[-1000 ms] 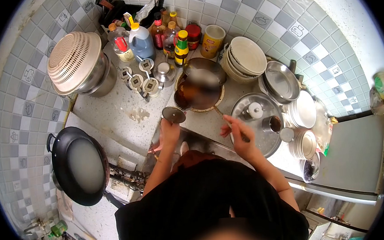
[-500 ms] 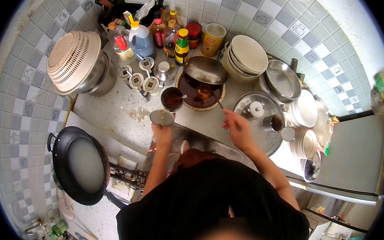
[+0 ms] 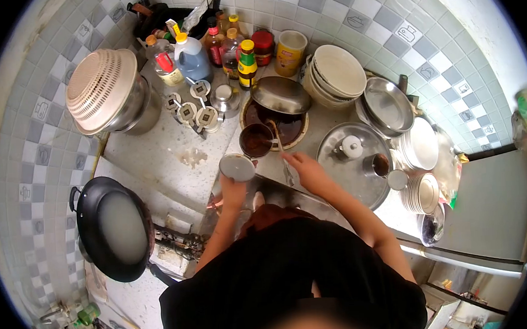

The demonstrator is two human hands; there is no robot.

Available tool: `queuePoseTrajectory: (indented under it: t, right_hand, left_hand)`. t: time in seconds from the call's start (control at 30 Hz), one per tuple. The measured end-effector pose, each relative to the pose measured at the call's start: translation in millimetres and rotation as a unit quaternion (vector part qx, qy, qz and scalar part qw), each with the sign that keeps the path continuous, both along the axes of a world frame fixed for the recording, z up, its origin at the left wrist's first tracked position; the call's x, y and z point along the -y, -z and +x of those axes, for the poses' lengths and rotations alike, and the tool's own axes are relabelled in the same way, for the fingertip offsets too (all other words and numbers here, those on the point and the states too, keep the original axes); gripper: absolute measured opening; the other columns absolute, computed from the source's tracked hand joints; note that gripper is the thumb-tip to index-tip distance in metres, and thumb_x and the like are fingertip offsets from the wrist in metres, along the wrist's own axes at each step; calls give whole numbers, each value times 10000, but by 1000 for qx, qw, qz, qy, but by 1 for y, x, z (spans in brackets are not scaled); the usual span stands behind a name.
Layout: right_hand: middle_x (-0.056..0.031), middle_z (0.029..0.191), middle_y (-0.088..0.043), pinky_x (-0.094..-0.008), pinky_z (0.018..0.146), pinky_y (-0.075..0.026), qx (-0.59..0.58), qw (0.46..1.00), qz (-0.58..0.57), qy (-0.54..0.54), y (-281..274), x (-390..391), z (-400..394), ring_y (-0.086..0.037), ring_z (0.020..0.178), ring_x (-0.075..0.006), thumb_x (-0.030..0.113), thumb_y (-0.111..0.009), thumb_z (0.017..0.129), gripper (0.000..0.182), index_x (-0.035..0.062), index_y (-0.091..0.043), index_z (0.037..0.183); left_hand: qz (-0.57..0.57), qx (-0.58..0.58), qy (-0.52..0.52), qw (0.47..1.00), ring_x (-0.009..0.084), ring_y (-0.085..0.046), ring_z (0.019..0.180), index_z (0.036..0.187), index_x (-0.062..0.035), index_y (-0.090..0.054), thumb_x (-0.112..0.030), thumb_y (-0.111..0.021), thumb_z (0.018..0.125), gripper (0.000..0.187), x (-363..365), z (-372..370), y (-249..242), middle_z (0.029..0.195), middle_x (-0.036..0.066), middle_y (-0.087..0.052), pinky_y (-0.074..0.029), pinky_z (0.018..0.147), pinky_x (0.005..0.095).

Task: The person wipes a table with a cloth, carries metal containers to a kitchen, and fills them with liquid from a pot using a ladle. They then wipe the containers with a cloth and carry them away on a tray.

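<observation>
My left hand (image 3: 234, 191) is closed round the metal jar (image 3: 256, 141), whose round pale lid (image 3: 237, 167) hangs open beside my fingers. Dark red sauce shows inside the jar. The jar is over the near left rim of a wide basin (image 3: 288, 130) of dark red, oily sauce. A metal cover (image 3: 281, 95) lies across the far part of the basin. In my right hand (image 3: 305, 169) is the ladle (image 3: 280, 143), its head near the jar's right side and over the basin. A small spoon end is at the jar's rim.
A steel tray (image 3: 355, 189) with jars stands at right, beside stacked plates (image 3: 419, 146) and bowls (image 3: 337, 72). Bottles (image 3: 247, 66) and lidded jars (image 3: 206, 117) are behind. A wok (image 3: 122, 227) with pale liquid is at left, near a colander (image 3: 102, 90).
My left hand has moved right with the jar and its lid, now over the basin's rim. My right hand has moved left, bringing the ladle beside the jar.
</observation>
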State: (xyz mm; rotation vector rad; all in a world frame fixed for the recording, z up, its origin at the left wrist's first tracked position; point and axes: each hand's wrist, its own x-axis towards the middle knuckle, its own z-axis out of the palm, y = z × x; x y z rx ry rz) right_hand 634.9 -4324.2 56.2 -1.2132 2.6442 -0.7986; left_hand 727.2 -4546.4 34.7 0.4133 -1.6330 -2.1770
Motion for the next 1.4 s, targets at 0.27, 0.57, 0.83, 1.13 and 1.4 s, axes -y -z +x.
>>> queuePoseTrajectory:
  t: [0.27,0.57,0.83,1.13,1.4]
  right_hand:
    - [-168,748,-551,-464,648,-458,98,967,-130,196,-95,5,14,-575,744,-382,159,-600,919,158,18,-575,852]
    - [-104,783,-529,-406,626,-465,-201,964,-102,141,-119,-44,8,-564,742,-299,94,-672,821,99,37,-592,811]
    - [-109,806,-523,-392,671,-469,-121,980,-150,56,-135,-70,28,-564,774,-288,66,-657,822,78,18,-602,848]
    - [-106,825,-530,-389,694,-471,-150,984,-64,76,-134,-104,29,-567,801,-284,71,-662,794,99,25,-596,851]
    - [-107,824,-533,-389,668,-472,-176,971,-110,117,-121,-115,22,-570,797,-294,76,-660,813,83,23,-598,830]
  left_hand:
    - [-145,37,-26,988,216,-664,984,1115,70,-580,75,-503,858,269,-35,5,80,1055,127,-677,-529,883,349]
    - [-244,-31,138,959,225,-663,891,1027,15,-698,31,-471,692,405,-70,-2,-38,922,106,-705,-491,814,315]
    - [-125,1,186,975,192,-670,874,989,22,-690,25,-532,792,253,-95,-6,-24,934,104,-712,-499,795,295]
    - [-162,-1,238,958,192,-661,881,1029,36,-629,5,-548,820,226,-111,-9,-26,929,114,-702,-511,773,311]
    - [-213,24,220,952,201,-656,987,1054,-31,-698,4,-598,840,239,-125,-13,1,1013,82,-708,-499,871,324]
